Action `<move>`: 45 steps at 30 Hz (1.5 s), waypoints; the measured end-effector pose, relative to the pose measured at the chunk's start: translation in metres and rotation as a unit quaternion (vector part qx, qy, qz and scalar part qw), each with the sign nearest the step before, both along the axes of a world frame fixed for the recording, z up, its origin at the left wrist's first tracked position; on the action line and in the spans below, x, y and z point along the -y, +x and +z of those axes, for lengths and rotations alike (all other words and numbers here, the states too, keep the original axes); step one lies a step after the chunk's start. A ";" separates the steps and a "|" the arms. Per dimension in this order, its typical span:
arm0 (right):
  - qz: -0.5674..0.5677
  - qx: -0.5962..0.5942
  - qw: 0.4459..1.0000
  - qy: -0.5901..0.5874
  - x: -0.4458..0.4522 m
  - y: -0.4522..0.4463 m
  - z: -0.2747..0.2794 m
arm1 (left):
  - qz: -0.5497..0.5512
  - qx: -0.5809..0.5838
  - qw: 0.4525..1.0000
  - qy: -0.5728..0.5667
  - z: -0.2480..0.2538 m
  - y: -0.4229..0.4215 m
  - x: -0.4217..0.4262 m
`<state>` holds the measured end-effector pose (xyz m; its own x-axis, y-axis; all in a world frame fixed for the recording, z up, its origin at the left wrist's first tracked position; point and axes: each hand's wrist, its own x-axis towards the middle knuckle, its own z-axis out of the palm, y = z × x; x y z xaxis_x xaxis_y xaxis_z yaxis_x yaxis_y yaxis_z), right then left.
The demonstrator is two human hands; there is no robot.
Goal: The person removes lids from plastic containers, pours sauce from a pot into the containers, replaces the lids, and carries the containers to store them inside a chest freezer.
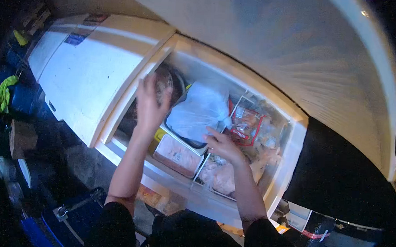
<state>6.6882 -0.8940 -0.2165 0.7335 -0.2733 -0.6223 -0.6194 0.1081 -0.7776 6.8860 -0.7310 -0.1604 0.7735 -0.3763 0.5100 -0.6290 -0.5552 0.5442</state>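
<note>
A chest freezer [290, 173] stands open below me with packed food inside. My left hand [152, 101] is over its left part, slightly blurred, fingers apart and holding nothing, in front of a dark round container [176, 84]. A tied white plastic bag [196, 108] lies in a metal tray [183, 141] at the middle. Beside the bag's right end is my right hand [223, 146], its fingers stretched out; whether they touch the bag I cannot tell. Right of the bag is a clear food packet with red edges [247, 124].
A pale wrapped block [177, 155] and bagged pale meat [220, 176] lie along the near side, parted by a wire divider [201, 168]. The raised lid [273, 47] fills the upper right. A white cabinet top [98, 69] adjoins on the left.
</note>
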 end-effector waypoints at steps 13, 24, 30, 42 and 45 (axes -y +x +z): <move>0.225 -0.008 0.920 -0.320 -0.079 -0.216 0.073 | -0.160 0.236 0.935 0.211 0.436 -0.159 0.084; -0.305 -0.249 0.859 -0.329 -0.401 -0.558 0.029 | -0.305 0.282 0.888 0.200 0.229 -0.223 -0.089; -0.295 -0.369 0.881 0.031 -0.579 -0.680 -0.044 | -0.514 -0.022 0.800 0.308 0.015 -0.285 -0.182; -0.603 -0.395 0.692 -0.019 -0.743 -0.810 -0.110 | -0.541 0.053 0.747 0.383 -0.127 -0.426 -0.091; -0.592 -0.382 0.710 -0.019 -0.781 -0.843 -0.213 | -0.597 0.039 0.697 0.396 -0.174 -0.550 -0.057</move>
